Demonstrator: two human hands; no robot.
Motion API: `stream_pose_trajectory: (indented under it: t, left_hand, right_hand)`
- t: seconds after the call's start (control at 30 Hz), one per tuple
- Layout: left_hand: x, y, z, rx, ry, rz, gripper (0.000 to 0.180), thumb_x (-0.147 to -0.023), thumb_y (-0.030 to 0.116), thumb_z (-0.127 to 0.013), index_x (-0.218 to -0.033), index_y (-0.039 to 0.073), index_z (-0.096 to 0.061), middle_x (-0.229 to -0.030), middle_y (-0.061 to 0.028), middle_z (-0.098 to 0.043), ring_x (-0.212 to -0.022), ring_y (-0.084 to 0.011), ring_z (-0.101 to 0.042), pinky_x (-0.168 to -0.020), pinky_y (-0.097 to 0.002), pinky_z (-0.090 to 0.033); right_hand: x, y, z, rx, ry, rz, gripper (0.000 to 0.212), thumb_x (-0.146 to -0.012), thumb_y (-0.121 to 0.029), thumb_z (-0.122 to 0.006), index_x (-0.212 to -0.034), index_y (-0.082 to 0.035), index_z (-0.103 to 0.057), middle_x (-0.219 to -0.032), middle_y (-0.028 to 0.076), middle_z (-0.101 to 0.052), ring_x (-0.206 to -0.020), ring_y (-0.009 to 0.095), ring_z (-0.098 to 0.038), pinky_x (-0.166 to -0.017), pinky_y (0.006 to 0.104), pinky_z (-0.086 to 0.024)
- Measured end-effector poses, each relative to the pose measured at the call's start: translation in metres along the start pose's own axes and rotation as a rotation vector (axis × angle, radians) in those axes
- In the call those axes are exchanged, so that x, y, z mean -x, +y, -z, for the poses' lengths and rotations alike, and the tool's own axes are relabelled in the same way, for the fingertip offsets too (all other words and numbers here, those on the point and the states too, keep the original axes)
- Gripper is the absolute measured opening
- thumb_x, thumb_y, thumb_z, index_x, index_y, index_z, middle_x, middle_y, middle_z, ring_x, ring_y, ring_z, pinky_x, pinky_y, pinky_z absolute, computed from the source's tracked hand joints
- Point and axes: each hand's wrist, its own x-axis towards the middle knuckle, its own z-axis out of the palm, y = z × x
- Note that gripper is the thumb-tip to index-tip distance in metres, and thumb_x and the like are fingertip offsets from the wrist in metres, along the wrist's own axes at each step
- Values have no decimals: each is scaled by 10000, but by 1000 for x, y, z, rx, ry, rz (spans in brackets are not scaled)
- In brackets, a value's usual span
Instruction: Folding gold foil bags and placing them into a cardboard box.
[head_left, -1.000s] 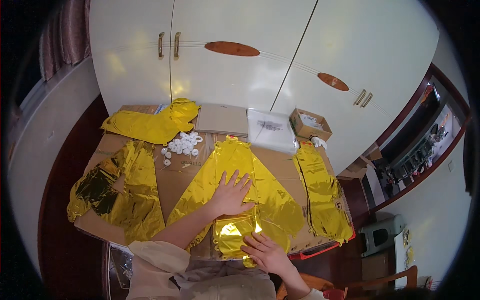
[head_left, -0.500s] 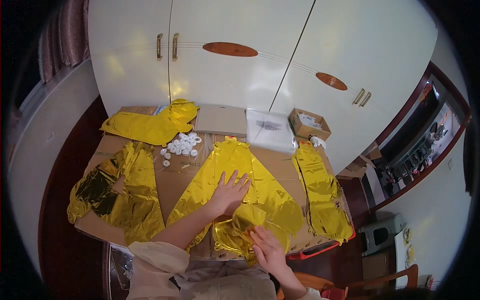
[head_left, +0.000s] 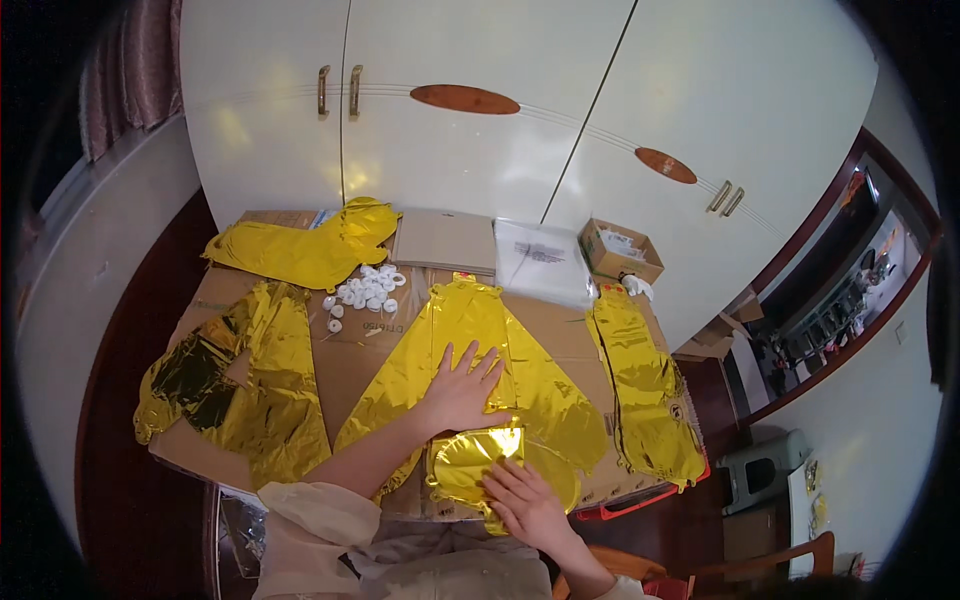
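A flat, shiny gold foil balloon [head_left: 550,385] lies spread in front of me, wide toward my side and narrow at the far end. My left hand [head_left: 462,388] rests on its middle, palm down with the fingers spread. Closer to me, my right hand [head_left: 527,505] lies with outstretched fingers on a smooth, squarish section of the foil [head_left: 468,462] at the near edge. Neither hand is closed on anything. Part of the foil's left side is covered by my left forearm.
Other gold foil pieces lie at the left [head_left: 280,400], back left [head_left: 290,255] and right [head_left: 645,390]. Small white ribbon rolls [head_left: 370,288] are heaped behind. Along the back are cardboard sheets [head_left: 445,240], clear plastic bags [head_left: 540,265] and a small open box [head_left: 622,250]. Cabinet doors stand beyond.
The crumpled near section of foil has become flatter and smoother. My right hand has shifted slightly and now lies flatter on it. My left hand stays on the middle.
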Motion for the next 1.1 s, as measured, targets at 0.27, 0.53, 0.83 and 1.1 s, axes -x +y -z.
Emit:
stream_pose_trajectory:
  t: [0.27,0.53,0.83,1.1]
  left_hand:
    - [-1,3,9,4,-117,32,1118,-750,840,-452,-1506,39,-259,-1575,-162,-227,-1456,-407,-146,-1141,-627,-87]
    - [-2,6,20,3,-156,31,1167,-711,836,-505,-1515,38,-225,-1584,-163,-203,-1462,-401,-135,-1143,-622,-74]
    - [-3,1,10,-1,-125,16,1094,-725,725,-615,-1511,60,-247,-1578,-161,-222,-1453,-415,-164,-1127,-649,-107]
    - [-2,0,8,1,-106,15,1088,-735,746,-587,-1508,55,-257,-1574,-166,-230,-1453,-415,-161,-1129,-649,-97]
  right_hand:
    - [41,15,-4,-667,368,-562,286,-1010,-181,-491,-847,37,-581,-794,86,-577,-786,192,-560,-720,320,-452]
    - [43,10,-32,-1061,552,-659,284,-1009,-209,-489,-933,36,-611,-1154,151,-601,-1116,230,-551,-957,353,-414]
    - [14,0,-12,-406,100,-126,335,-939,-153,-579,-1268,-137,-640,-1478,201,-407,-1395,407,-335,-1131,499,-289]
    - [14,0,-20,-207,8,-120,340,-946,-258,-576,-1276,-200,-633,-1460,209,-420,-1366,441,-357,-1116,524,-305]
